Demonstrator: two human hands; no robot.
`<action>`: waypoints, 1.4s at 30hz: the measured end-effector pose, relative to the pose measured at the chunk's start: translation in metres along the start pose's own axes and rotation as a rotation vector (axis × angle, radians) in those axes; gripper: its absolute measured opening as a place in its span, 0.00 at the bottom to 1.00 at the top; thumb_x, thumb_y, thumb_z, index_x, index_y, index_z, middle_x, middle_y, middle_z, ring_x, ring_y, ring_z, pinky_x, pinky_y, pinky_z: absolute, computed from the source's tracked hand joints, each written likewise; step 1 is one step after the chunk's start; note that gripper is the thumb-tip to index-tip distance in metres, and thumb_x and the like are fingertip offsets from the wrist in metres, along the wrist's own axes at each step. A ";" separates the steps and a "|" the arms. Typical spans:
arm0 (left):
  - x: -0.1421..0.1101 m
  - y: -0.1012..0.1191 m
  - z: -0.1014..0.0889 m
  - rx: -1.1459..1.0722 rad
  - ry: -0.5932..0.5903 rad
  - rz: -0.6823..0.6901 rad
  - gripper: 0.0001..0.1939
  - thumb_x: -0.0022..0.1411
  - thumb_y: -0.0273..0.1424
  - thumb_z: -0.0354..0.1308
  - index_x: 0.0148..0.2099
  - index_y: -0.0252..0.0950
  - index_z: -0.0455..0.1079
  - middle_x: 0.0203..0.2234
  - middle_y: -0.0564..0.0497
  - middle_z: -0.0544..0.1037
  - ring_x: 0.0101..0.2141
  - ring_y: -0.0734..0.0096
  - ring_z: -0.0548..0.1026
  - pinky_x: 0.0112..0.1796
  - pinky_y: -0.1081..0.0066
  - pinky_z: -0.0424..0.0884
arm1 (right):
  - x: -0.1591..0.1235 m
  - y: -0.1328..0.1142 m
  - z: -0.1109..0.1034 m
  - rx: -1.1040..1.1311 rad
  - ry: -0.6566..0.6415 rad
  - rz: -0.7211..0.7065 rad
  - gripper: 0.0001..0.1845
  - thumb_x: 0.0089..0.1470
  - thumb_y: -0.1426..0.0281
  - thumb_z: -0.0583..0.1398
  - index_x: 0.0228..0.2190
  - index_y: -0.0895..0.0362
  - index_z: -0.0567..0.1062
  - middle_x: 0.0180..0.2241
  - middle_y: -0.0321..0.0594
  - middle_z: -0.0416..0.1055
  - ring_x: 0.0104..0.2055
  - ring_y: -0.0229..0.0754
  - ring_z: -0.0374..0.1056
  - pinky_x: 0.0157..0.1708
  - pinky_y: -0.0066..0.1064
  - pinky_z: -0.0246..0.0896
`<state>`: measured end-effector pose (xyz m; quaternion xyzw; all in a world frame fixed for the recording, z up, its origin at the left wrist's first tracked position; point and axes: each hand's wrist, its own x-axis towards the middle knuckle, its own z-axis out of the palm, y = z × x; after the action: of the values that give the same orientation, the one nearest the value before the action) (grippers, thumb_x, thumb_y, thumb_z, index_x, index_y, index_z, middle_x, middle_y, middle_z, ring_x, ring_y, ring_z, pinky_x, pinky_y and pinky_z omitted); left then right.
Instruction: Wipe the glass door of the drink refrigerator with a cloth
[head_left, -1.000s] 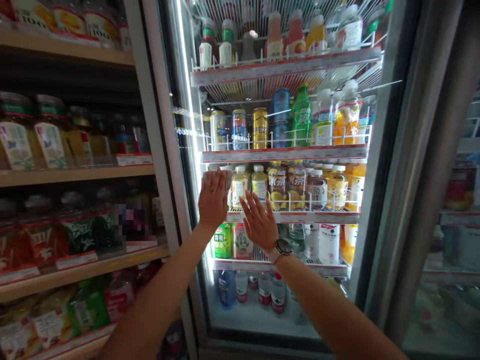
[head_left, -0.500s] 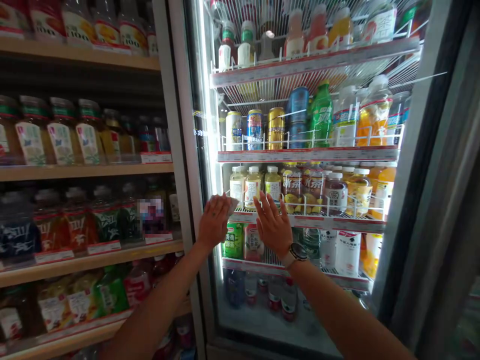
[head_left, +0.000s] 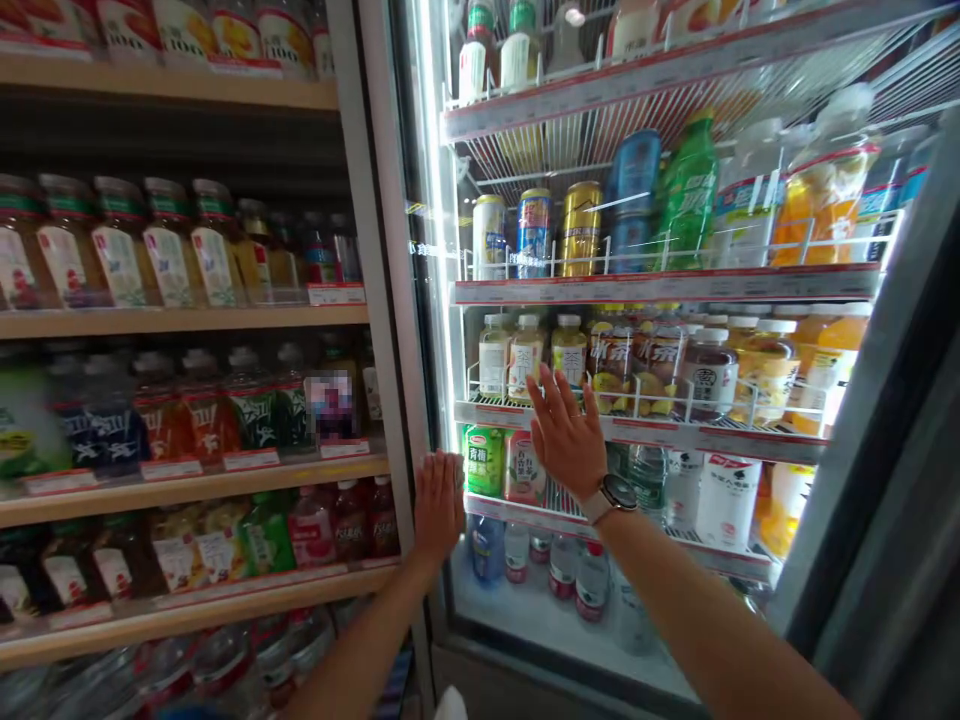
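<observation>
My left hand (head_left: 440, 505) lies against the left edge of the glass door, beside the metal frame, fingers stretched upward and close together. A pale wad, cloth or tissue, showed under it a moment earlier; the hand now covers most or all of it. Higher and to the right, my right hand (head_left: 568, 440) is flat on the glass door (head_left: 525, 640), open with fingers apart, holding nothing. A watch (head_left: 619, 492) with a light band sits on that wrist. Behind the glass near it stand pale tea bottles (head_left: 528, 360) and a green drink carton (head_left: 484, 460).
Left of the metal post (head_left: 382, 250) are wooden shelves (head_left: 187, 322) of bottled drinks. Inside the lit fridge, wire shelves carry cans (head_left: 581, 230), a green bottle (head_left: 688, 195) and orange drinks (head_left: 821, 200). A dark door edge (head_left: 862, 480) runs down the right. A white tip (head_left: 450, 703) shows at the bottom.
My left hand has slid down along the door's left edge, and the pale wad no longer shows clearly. My right hand stays on the glass at nearly the same spot. The view has shifted.
</observation>
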<state>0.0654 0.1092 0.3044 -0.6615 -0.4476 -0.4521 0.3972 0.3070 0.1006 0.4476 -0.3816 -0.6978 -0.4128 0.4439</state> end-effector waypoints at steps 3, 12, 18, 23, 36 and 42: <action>-0.029 -0.009 -0.001 0.049 -0.046 0.105 0.36 0.69 0.26 0.47 0.73 0.33 0.38 0.69 0.41 0.50 0.70 0.58 0.43 0.67 0.54 0.48 | 0.000 -0.001 0.000 -0.005 0.004 -0.004 0.39 0.65 0.70 0.50 0.70 0.57 0.37 0.70 0.45 0.46 0.72 0.47 0.44 0.70 0.47 0.26; 0.195 -0.013 -0.019 -0.089 0.051 0.107 0.33 0.71 0.30 0.44 0.74 0.38 0.37 0.71 0.44 0.48 0.70 0.59 0.41 0.68 0.50 0.43 | 0.000 -0.001 0.000 -0.017 0.008 -0.006 0.39 0.65 0.69 0.51 0.70 0.57 0.38 0.70 0.45 0.47 0.72 0.46 0.42 0.71 0.46 0.24; 0.181 0.025 -0.014 -0.110 0.083 0.171 0.33 0.71 0.28 0.43 0.74 0.34 0.38 0.70 0.42 0.53 0.70 0.59 0.43 0.67 0.51 0.49 | 0.000 -0.001 -0.001 -0.010 -0.005 -0.007 0.39 0.65 0.70 0.51 0.70 0.58 0.37 0.70 0.46 0.47 0.72 0.47 0.44 0.70 0.47 0.24; 0.062 0.037 0.000 -0.024 -0.045 0.342 0.29 0.68 0.26 0.46 0.70 0.33 0.54 0.63 0.43 0.67 0.67 0.57 0.55 0.64 0.55 0.57 | 0.001 -0.002 -0.001 0.005 0.002 0.003 0.39 0.65 0.70 0.51 0.70 0.56 0.36 0.69 0.46 0.47 0.71 0.48 0.46 0.70 0.48 0.27; 0.199 0.043 -0.014 -0.093 0.090 0.126 0.32 0.70 0.30 0.43 0.73 0.35 0.42 0.70 0.44 0.52 0.70 0.57 0.42 0.67 0.50 0.48 | 0.000 -0.001 0.000 -0.022 0.014 -0.013 0.38 0.66 0.71 0.50 0.70 0.58 0.37 0.69 0.46 0.48 0.72 0.47 0.44 0.70 0.47 0.25; 0.210 0.057 -0.011 -0.158 0.097 0.086 0.31 0.71 0.30 0.41 0.73 0.34 0.41 0.70 0.43 0.51 0.70 0.58 0.42 0.67 0.49 0.46 | 0.002 0.000 0.000 -0.002 -0.021 0.000 0.39 0.66 0.71 0.49 0.69 0.60 0.33 0.69 0.46 0.48 0.72 0.47 0.44 0.70 0.47 0.27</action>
<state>0.1575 0.1319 0.5006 -0.6868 -0.3618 -0.4999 0.3841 0.3065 0.1011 0.4490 -0.3862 -0.7020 -0.4095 0.4363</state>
